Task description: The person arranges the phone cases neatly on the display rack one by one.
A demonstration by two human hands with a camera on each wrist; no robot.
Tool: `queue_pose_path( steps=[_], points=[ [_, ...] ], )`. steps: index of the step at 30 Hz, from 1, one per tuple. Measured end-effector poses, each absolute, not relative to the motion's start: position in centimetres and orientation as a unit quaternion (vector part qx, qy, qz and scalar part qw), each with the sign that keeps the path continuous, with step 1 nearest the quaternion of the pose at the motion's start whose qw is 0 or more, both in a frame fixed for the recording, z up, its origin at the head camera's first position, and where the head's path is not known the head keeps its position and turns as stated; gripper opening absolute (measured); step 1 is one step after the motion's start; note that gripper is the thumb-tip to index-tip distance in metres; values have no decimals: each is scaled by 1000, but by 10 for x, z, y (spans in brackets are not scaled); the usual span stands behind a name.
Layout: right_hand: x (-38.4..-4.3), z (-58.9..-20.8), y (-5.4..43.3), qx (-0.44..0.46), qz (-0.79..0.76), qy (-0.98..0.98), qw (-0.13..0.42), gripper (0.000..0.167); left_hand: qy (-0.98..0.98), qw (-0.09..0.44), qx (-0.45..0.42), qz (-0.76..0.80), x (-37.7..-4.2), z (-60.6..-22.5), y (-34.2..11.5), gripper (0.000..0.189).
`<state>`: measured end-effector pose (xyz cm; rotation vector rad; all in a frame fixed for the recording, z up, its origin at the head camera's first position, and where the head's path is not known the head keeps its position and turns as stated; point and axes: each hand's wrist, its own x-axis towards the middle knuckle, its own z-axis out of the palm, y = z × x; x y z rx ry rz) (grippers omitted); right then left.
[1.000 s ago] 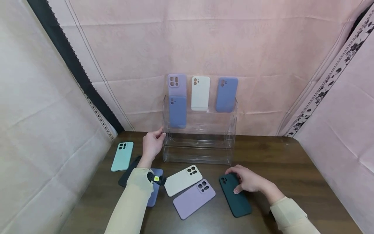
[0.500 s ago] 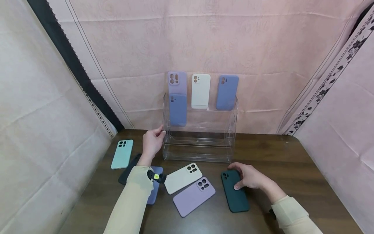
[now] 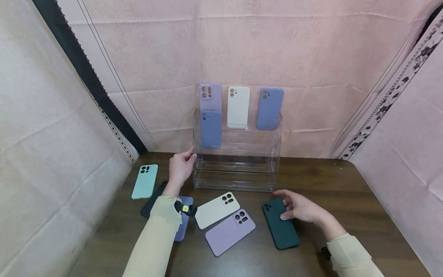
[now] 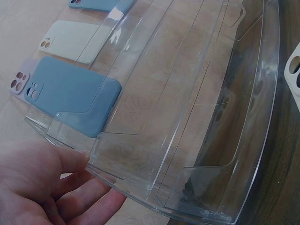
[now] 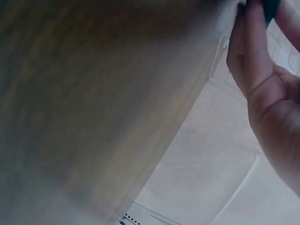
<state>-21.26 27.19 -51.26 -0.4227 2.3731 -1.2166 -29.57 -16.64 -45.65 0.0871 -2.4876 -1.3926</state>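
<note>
My left hand (image 3: 180,169) pinches the left side edge of a clear tiered display stand (image 3: 235,188); in the left wrist view the thumb lies at its rim and the other fingers are behind. My right hand (image 3: 304,207) holds a dark green phone case (image 3: 281,227) by its upper right edge, thumb over its back and fingers at the far side. Only a green corner of it shows in the right wrist view. On the stand, a lilac case (image 3: 214,100), a white case (image 3: 238,107) and a blue case (image 3: 270,109) stand at the back, with another blue case (image 3: 211,129) in front of the lilac one.
A cream case (image 3: 212,213) and a purple case (image 3: 225,238) lie on the wooden table (image 3: 332,184) before the stand. A mint case (image 3: 144,184) lies far left. My left forearm partly covers a black case (image 3: 150,206) and a blue-violet case (image 3: 183,227). Fabric walls enclose the table.
The dark green case has turned slightly one way and back under my right hand, staying low by the table. The right hand has shifted a little rightward. My left hand keeps its hold on the stand.
</note>
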Motion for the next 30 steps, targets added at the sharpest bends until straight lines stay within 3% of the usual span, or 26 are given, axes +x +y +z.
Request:
queue_pose_path(
  steps=[10,17,23,30],
  points=[
    [-212,-504,274,-108,-478,842,226,76,-865,148,28,-479,-297,-456,-166,38],
    [-212,-498,277,-168,-530,803,217,66,-869,147,32,-471,-297,-456,-167,39],
    [-215,-500,273,-211,-606,749,165,49,-867,141,31,-476,-296,-454,-167,39],
    [-222,-497,259,-202,-643,730,112,47,-868,138,36,-476,-296,-455,-167,39]
  ],
)
